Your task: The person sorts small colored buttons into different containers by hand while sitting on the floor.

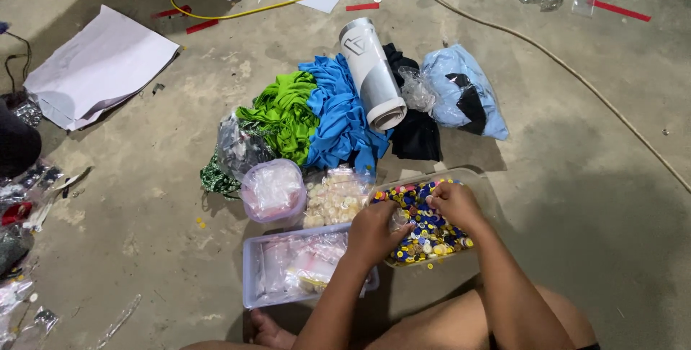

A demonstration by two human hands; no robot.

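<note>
Nearest item: bare knees and a foot [270, 332] of the seated person, on a concrete floor [590, 199].

Left hand [376, 233]: fingers curled down over the near-left rim of a clear plastic tub [484, 181]; whether it pinches a button cannot be told.

Right hand [455, 204]: fingertips bunched and pressed into the mixed buttons [430, 238] filling that tub, mostly blue, yellow and brown; what they grip is hidden.

Just left of the tub: a shallow clear tray [252, 278] holding small plastic bags, touching the left forearm's side. Behind it, a bag of cream buttons [333, 199] and a round lidded container [272, 190] with white contents, side by side.

Further back: folded green cloth [284, 112] beside blue cloth [342, 116], a grey-and-white rolled sheet [372, 73] lying across black fabric [417, 134], and a pale blue bagged garment [464, 91].

Far floor: white paper sheets [97, 65], a yellow cable [237, 11], red tape strips [619, 10], a pale cord [576, 76] running diagonally at right.
</note>
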